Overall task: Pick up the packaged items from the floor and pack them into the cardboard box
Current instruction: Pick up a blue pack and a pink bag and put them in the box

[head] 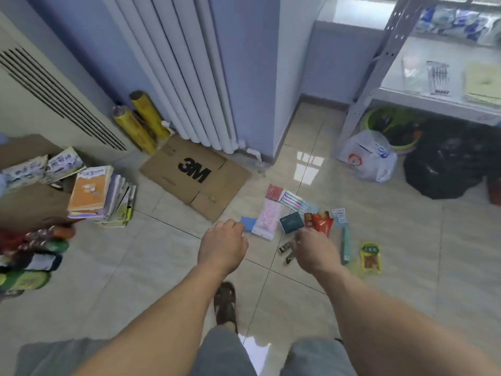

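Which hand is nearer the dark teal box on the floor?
Right. The right hand reaches just below the dark teal box, nearly at its edge. The left hand is further off to its left, by the blue packet.

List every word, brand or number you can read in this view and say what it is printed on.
"3M": black letters on the flattened cardboard box lying on the floor by the radiator.
Print on the small floor packets, the book covers, the white plastic bag and the yellow-green packet: too blurred to read.
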